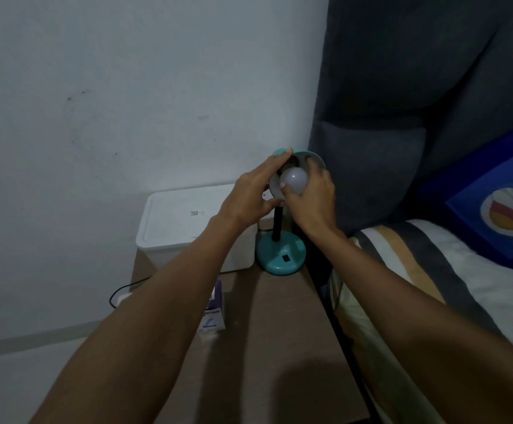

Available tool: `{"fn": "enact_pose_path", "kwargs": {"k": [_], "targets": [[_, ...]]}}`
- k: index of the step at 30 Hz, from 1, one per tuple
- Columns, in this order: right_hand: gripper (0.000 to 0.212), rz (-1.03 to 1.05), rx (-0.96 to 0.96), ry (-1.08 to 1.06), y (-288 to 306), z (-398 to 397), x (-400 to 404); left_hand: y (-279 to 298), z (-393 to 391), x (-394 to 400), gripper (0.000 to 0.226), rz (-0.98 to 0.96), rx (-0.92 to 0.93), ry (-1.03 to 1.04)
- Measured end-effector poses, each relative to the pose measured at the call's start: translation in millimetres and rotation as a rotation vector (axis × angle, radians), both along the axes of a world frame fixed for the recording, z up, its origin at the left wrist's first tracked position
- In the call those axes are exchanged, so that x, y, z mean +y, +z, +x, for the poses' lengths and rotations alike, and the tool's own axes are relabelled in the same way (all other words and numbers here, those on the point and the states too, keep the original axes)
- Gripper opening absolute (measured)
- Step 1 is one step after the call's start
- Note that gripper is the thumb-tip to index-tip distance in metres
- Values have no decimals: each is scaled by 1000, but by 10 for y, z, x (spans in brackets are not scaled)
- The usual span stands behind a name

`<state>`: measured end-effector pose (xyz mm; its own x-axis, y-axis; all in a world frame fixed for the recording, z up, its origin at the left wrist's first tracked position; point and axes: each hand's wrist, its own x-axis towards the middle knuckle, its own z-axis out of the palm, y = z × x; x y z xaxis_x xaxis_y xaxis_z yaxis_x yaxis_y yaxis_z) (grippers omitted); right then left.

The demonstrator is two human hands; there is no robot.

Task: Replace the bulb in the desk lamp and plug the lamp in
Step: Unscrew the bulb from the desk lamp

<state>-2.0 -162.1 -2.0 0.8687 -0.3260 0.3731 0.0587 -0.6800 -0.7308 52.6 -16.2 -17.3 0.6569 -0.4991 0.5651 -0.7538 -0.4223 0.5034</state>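
Note:
A teal desk lamp stands on a brown bedside table [267, 325], its round base [280, 254] near the table's back right corner and a black neck rising from it. The lamp shade [313, 157] is tilted toward me. My left hand [253, 194] holds the shade's left rim and underside. A white frosted bulb [293, 180] sits in the mouth of the shade, and my right hand [312, 197] has its fingers around it. Whether the bulb's base is seated in the socket is hidden.
A white lidded box [188, 228] stands left of the lamp against the wall. A purple and white bulb carton [214, 313] lies partly under my left forearm. A black cable [120, 293] and white plug hang off the table's left. A bed with striped bedding [432, 286] is on the right.

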Motion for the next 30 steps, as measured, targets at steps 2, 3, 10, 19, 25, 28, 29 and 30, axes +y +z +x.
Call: {"fn": "enact_pose_path", "kwargs": {"k": [2, 3, 10, 19, 25, 28, 29, 30], "targets": [[48, -24, 11, -18, 18, 20, -10, 0, 1, -2, 102, 3, 14, -6], [47, -57, -1, -3, 28, 22, -19, 3, -1, -3, 101, 2, 12, -10], [51, -19, -12, 17, -24, -3, -37, 6, -22, -5, 98, 4, 11, -5], [62, -9, -9, 68, -32, -32, -32, 44, -45, 5, 96, 1, -11, 1], [61, -88, 3, 65, 28, -4, -14, 33, -47, 1, 98, -10, 11, -1], [59, -19, -22, 37, 13, -19, -3, 26, -31, 6, 97, 1, 7, 1], [56, -13, -9, 8, 14, -16, 1, 22, -29, 5, 98, 3, 10, 2], [52, -30, 7, -11, 18, -6, -4, 20, -31, 2, 98, 0, 14, 0]]}}
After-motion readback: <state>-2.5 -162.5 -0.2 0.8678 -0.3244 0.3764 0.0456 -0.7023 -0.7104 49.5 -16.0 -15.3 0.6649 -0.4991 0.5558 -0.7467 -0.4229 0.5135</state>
